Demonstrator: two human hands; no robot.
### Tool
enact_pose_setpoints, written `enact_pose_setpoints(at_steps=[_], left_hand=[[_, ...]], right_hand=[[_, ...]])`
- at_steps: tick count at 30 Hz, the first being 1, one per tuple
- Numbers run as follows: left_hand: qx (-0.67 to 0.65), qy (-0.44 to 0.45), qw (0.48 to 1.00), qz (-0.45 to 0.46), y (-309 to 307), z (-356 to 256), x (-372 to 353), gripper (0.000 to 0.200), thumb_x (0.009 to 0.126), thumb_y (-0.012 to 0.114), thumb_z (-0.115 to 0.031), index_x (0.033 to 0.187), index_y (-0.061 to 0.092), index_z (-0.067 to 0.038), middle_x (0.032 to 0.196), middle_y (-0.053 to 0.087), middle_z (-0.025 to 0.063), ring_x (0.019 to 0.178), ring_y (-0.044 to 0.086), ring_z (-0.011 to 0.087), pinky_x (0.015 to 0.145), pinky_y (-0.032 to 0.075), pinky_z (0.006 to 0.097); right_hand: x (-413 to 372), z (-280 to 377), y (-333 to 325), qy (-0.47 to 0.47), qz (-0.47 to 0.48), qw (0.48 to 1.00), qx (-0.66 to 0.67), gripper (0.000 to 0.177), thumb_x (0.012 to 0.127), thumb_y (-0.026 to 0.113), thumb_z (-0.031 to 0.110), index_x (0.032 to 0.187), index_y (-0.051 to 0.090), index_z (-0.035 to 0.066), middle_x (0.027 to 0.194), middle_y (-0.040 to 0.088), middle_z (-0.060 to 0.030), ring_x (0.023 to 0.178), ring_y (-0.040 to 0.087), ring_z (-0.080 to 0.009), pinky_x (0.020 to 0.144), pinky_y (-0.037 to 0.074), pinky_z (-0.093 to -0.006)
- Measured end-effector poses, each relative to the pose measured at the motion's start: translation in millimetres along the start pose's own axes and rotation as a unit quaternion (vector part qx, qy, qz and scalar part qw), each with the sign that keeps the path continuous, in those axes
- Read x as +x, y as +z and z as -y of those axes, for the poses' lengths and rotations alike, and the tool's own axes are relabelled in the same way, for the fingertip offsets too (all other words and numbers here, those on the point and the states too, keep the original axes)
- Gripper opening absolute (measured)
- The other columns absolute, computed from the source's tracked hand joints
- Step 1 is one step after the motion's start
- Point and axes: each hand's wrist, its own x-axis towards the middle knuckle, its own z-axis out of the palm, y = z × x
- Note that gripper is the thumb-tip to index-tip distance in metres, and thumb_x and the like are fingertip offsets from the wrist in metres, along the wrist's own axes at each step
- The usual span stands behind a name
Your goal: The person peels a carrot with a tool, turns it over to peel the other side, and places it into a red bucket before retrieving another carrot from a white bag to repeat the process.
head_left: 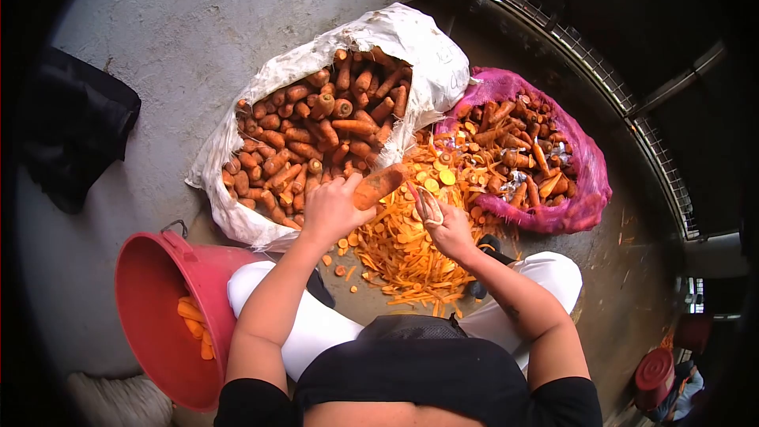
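My left hand (336, 209) is closed around a large unpeeled carrot (378, 187), its thick body angled up to the right. Just to the right, my right hand (449, 231) grips a peeler (427, 207), with a pale band showing near the fingers; its blade end points toward the carrot but looks apart from it. Below both hands spreads a heap of carrot peelings and cut ends (415, 257). Beyond my left hand, a white sack (423, 47) lies open, full of unwashed carrots (316, 122).
A magenta mesh sack (585, 182) at the right holds carrot ends and scraps. On my left, a red bucket (150, 300) tilts toward me with several peeled carrots (195, 324) inside. Black cloth (87, 119) lies far left. Another person (686, 395) and a red container (655, 369) appear at lower right.
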Motion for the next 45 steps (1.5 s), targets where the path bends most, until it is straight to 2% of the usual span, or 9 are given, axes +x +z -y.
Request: enact_pose_setpoints(at_steps=[6, 18, 27, 30, 31, 32, 38, 42, 45], left_hand=[[0.033, 0.003, 0.999, -0.009, 3, -2, 1, 0.054, 0.067, 0.075, -0.043, 0.106, 0.059, -0.009, 0.085, 0.065, 0.0142, 0.08, 0.065, 0.0322, 0.071, 0.052, 0.0431], [0.054, 0.042, 0.996, -0.065, 9, 3, -1, 0.059, 0.065, 0.076, -0.045, 0.11, 0.061, -0.009, 0.087, 0.065, 0.0124, 0.083, 0.065, 0.0304, 0.074, 0.05, 0.0398], [0.022, 0.061, 0.993, -0.095, 10, 6, -6, 0.055, 0.065, 0.077, -0.046, 0.105, 0.062, -0.011, 0.082, 0.065, 0.0111, 0.074, 0.066, 0.0276, 0.066, 0.05, 0.0382], [-0.045, 0.02, 0.999, -0.021, 8, 1, -7, 0.053, 0.065, 0.077, -0.044, 0.103, 0.063, -0.009, 0.084, 0.068, 0.0124, 0.075, 0.067, 0.0285, 0.065, 0.052, 0.039], [-0.105, 0.02, 0.993, -0.045, 1, -10, -7, 0.054, 0.065, 0.077, -0.044, 0.103, 0.064, -0.008, 0.085, 0.069, 0.0126, 0.076, 0.068, 0.0288, 0.066, 0.053, 0.0392], [-0.161, 0.026, 0.985, -0.066, -8, -21, -7, 0.054, 0.065, 0.077, -0.044, 0.103, 0.064, -0.008, 0.087, 0.069, 0.0128, 0.077, 0.068, 0.029, 0.067, 0.054, 0.0393], [-0.404, -0.024, 0.914, 0.018, -12, 20, 7, 0.054, 0.069, 0.08, -0.035, 0.104, 0.063, 0.002, 0.091, 0.07, 0.0101, 0.084, 0.068, 0.0169, 0.075, 0.052, 0.0319], [-0.516, -0.02, 0.856, 0.027, -17, 15, 10, 0.05, 0.07, 0.081, -0.034, 0.103, 0.065, 0.0, 0.094, 0.068, 0.0074, 0.083, 0.063, 0.0124, 0.079, 0.049, 0.0275], [-0.57, -0.049, 0.816, 0.075, -11, 18, 9, 0.055, 0.073, 0.079, -0.038, 0.109, 0.059, -0.002, 0.092, 0.066, 0.0092, 0.08, 0.064, 0.0147, 0.075, 0.052, 0.0308]], right_hand=[[-2, 1, 1, -0.002, -0.024, 0.999, -0.048, 0.034, 0.094, 0.052, 0.039, 0.107, 0.064, 0.01, 0.077, 0.064, -0.0203, 0.073, 0.063, -0.0383, 0.062, 0.048, -0.0428], [2, -28, 15, 0.016, -0.012, 1.0, 0.016, 0.035, 0.093, 0.052, 0.04, 0.105, 0.064, 0.01, 0.078, 0.064, -0.0207, 0.073, 0.063, -0.0389, 0.063, 0.048, -0.0434], [5, -45, 19, -0.023, -0.007, 0.999, 0.026, 0.04, 0.091, 0.053, 0.044, 0.107, 0.064, 0.01, 0.079, 0.064, -0.0204, 0.075, 0.062, -0.04, 0.065, 0.049, -0.0426], [9, -71, 22, 0.028, 0.006, 0.999, -0.042, 0.036, 0.092, 0.053, 0.039, 0.097, 0.066, 0.006, 0.075, 0.064, -0.0188, 0.069, 0.063, -0.0351, 0.063, 0.049, -0.041], [12, -72, 16, 0.059, 0.021, 0.996, -0.071, 0.035, 0.092, 0.052, 0.036, 0.094, 0.066, 0.004, 0.073, 0.064, -0.0184, 0.067, 0.063, -0.0325, 0.062, 0.048, -0.0402], [7, -73, 4, 0.154, 0.071, 0.977, -0.129, 0.041, 0.089, 0.052, 0.042, 0.091, 0.066, 0.003, 0.078, 0.064, -0.0221, 0.074, 0.062, -0.0393, 0.065, 0.047, -0.0467], [-8, -127, 24, 0.196, 0.126, 0.949, -0.21, 0.047, 0.086, 0.053, 0.048, 0.09, 0.067, 0.004, 0.085, 0.066, -0.024, 0.082, 0.063, -0.0399, 0.072, 0.049, -0.0475], [6, -110, 16, 0.236, 0.151, 0.951, -0.131, 0.049, 0.086, 0.052, 0.049, 0.092, 0.067, 0.003, 0.084, 0.066, -0.0239, 0.083, 0.063, -0.0404, 0.073, 0.048, -0.0474], [14, -106, 23, 0.236, 0.122, 0.962, -0.064, 0.053, 0.087, 0.051, 0.054, 0.088, 0.066, 0.003, 0.08, 0.066, -0.0232, 0.08, 0.063, -0.0402, 0.069, 0.047, -0.0473]])
